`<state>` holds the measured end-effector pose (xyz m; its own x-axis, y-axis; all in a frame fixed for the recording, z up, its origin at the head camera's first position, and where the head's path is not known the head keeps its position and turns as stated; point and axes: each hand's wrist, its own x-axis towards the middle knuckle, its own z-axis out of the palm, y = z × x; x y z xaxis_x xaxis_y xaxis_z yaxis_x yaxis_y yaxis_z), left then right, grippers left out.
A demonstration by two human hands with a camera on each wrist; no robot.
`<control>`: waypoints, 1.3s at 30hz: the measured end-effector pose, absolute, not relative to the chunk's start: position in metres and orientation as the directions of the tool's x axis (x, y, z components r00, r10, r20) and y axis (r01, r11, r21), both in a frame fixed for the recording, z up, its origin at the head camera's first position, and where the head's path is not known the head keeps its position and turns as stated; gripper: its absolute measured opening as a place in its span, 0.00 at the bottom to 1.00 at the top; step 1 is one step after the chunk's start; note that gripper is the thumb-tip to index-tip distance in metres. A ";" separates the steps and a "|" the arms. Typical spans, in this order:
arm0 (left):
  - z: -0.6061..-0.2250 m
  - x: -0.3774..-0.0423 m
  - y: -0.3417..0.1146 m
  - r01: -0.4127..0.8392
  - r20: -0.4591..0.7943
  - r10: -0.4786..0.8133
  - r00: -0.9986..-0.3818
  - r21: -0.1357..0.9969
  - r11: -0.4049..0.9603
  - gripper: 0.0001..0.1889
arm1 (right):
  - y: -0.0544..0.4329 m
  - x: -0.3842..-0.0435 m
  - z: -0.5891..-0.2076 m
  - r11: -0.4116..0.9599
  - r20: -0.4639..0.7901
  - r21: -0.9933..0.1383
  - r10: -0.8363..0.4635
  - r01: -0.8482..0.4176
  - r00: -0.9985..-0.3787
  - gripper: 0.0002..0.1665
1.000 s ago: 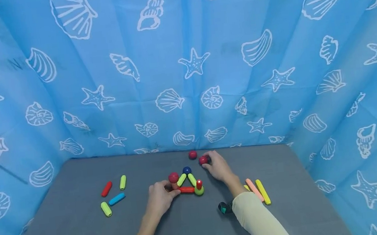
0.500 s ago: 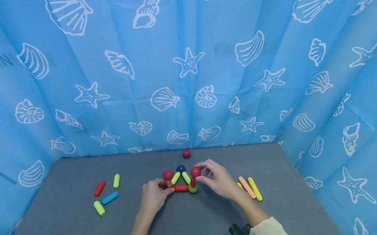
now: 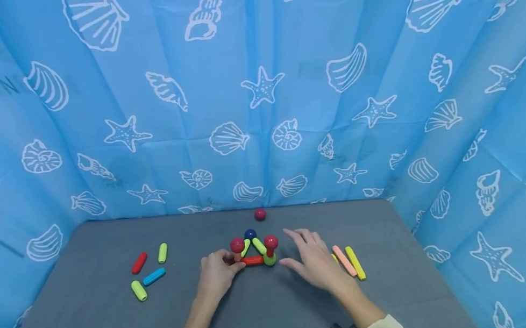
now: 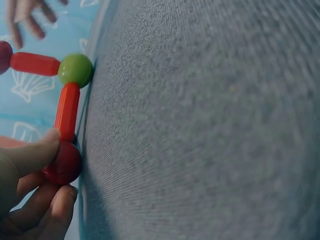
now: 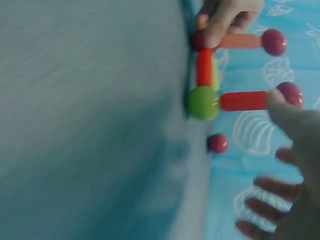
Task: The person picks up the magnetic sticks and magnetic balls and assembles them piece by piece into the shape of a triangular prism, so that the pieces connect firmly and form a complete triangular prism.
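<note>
A triangle of balls and sticks lies on the table, with a blue ball (image 3: 250, 234) at the back, a green ball (image 4: 75, 69) at front right and a red ball (image 4: 64, 163) at front left. My left hand (image 3: 217, 273) pinches that front-left ball between thumb and fingers. Upright on it stands an orange stick (image 5: 241, 41) topped by a red ball (image 3: 237, 245). From the green ball rises a red stick (image 5: 244, 101) capped by another red ball (image 3: 271, 242). My right hand (image 3: 314, 260) is just right of it, fingers spread, holding nothing.
One loose red ball (image 3: 260, 214) lies near the back edge. Left of the hands are a red stick (image 3: 139, 263), a blue stick (image 3: 154, 276) and two lime sticks. A salmon stick (image 3: 344, 261) and a yellow stick (image 3: 355, 263) lie right. A patterned curtain (image 3: 256, 105) hangs behind.
My right hand carried a red ball from the back right onto the upright red stick, let go and drew away to the right. My left hand still holds the front-left ball.
</note>
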<state>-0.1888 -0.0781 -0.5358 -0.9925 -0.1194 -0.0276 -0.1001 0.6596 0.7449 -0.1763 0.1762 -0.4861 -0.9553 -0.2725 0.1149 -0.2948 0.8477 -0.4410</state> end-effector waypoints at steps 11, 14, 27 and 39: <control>-0.536 -0.191 -0.071 -0.107 -0.034 -0.126 -0.991 0.765 0.635 0.13 | 0.218 -0.137 -0.514 0.966 0.083 -0.208 -0.141 -0.155 -0.987 0.54; -0.536 -0.191 -0.072 -0.108 -0.035 -0.126 -0.991 0.765 0.635 0.14 | 0.219 -0.133 -0.518 0.972 0.110 -0.177 -0.136 -0.154 -0.985 0.49; -0.537 -0.192 -0.069 -0.110 -0.046 -0.117 -0.992 0.763 0.637 0.16 | 0.209 -0.146 -0.516 0.883 0.382 -0.339 -0.187 -0.326 -0.905 0.32; -0.539 -0.193 -0.069 -0.092 -0.007 -0.133 -0.991 0.759 0.644 0.16 | 0.150 -0.197 -0.437 0.586 0.476 -0.683 -0.096 -0.436 -0.874 0.22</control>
<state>-0.1929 -0.0687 -0.5390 -0.9911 -0.1328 -0.0072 -0.0918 0.6440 0.7595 -0.1973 0.1497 -0.4368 -0.8741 -0.0958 0.4761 -0.4362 0.5859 -0.6829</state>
